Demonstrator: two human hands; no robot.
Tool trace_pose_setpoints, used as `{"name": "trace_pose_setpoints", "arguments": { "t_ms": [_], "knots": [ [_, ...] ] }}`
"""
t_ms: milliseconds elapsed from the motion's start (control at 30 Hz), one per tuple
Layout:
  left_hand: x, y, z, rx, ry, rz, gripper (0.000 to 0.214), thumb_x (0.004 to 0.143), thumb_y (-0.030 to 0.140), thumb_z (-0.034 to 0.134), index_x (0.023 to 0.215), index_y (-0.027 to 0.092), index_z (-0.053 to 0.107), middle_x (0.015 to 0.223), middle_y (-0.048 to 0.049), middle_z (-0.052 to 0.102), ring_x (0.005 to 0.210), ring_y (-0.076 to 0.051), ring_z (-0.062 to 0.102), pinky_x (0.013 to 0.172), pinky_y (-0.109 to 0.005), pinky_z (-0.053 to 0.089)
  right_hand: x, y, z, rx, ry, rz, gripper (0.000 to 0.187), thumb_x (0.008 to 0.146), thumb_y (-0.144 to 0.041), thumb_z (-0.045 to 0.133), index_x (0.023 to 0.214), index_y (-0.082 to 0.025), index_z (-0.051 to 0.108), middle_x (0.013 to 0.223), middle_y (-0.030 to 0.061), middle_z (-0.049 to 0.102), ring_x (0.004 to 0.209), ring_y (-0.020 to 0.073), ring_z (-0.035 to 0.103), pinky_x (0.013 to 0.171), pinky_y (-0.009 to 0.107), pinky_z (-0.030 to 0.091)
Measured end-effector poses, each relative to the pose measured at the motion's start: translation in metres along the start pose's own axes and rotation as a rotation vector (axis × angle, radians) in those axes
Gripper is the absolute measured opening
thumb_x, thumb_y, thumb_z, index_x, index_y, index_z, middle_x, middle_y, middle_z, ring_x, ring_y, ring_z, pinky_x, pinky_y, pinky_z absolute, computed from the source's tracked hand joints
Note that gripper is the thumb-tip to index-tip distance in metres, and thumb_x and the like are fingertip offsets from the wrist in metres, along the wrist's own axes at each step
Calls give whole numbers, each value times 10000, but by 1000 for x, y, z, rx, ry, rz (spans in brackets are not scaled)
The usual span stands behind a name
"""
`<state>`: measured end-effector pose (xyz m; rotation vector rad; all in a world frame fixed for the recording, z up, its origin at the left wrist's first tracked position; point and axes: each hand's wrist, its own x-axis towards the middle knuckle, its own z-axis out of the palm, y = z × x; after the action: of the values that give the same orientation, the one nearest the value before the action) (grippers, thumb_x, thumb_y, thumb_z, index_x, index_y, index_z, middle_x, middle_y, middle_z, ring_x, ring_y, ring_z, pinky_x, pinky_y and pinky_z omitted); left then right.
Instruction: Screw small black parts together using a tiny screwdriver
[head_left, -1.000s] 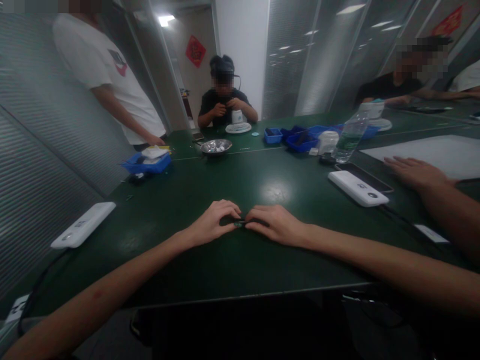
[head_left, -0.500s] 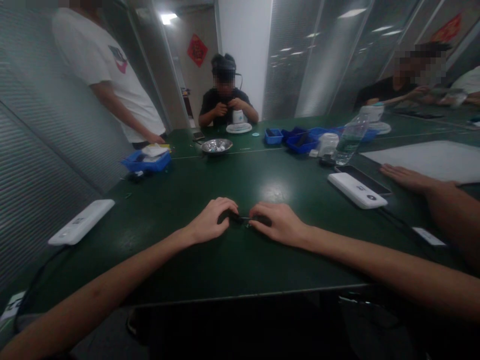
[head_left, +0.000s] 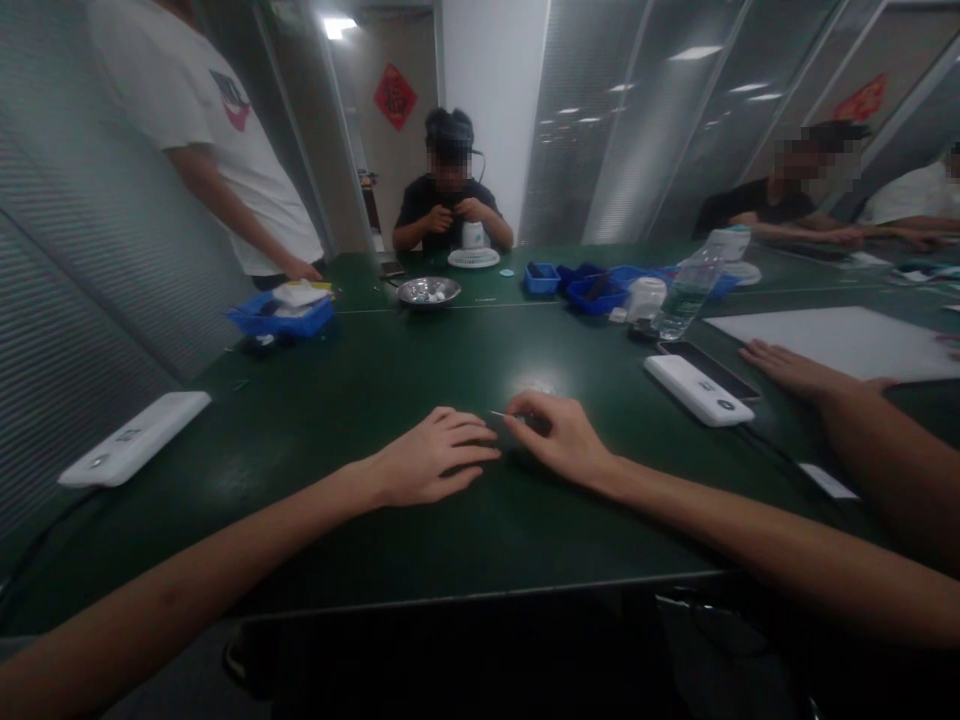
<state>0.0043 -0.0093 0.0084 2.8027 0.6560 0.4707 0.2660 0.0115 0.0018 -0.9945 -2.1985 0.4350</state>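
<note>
My right hand (head_left: 559, 435) is closed in a pinch on a slim screwdriver (head_left: 497, 413). Only its thin metal shaft shows clearly, pointing left from the fingertips; the handle is hidden in the hand. Beside it, my left hand (head_left: 439, 455) hovers low over the green table (head_left: 360, 550), palm down with fingers stretched and apart. Nothing shows between the left fingers, though what lies under the palm is hidden. The left fingertips are close to the right hand but apart from it.
White power banks with cables lie left (head_left: 135, 440) and right (head_left: 697, 390). A phone (head_left: 712, 370), a water bottle (head_left: 686, 290), blue trays (head_left: 281, 318) and a metal bowl (head_left: 429, 293) are farther off. Another person's hand (head_left: 795, 370) rests at right. Co-workers are around the table.
My left hand has let go of the small dark part, which no longer shows, and its fingers have spread. My right hand has lifted slightly, with the shaft still pointing left.
</note>
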Motion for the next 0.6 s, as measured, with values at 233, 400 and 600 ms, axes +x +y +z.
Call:
{"name": "trace_pose_setpoints", "arguments": {
  "t_ms": [233,400,600],
  "knots": [
    [-24,-46,-11,-25,-36,-88,465,1030,245,482,1491,282,531,1520,-65,517,1476,-227,381,1199,-468,325,0,2,0,-1,-32,-17,191,980,-368,583,981,-192,656,844,34,679,688,152,589,614,271,436],
    [-69,-122,-35,84,16,-330,439,1028,329,470,1449,277,579,1526,-47,511,1473,-233,388,1211,-492,301,0,-1,-3,8,-50,-28,174,985,-350,583,989,-190,652,865,32,677,705,146,592,634,270,444],
    [-117,-177,-59,221,104,-586,489,983,432,460,1362,196,658,1453,-80,585,1392,-256,485,1199,-455,322,0,-1,-2,0,-58,-20,173,984,-345,586,974,-187,656,870,37,674,718,152,593,635,272,447]
  ]
}}
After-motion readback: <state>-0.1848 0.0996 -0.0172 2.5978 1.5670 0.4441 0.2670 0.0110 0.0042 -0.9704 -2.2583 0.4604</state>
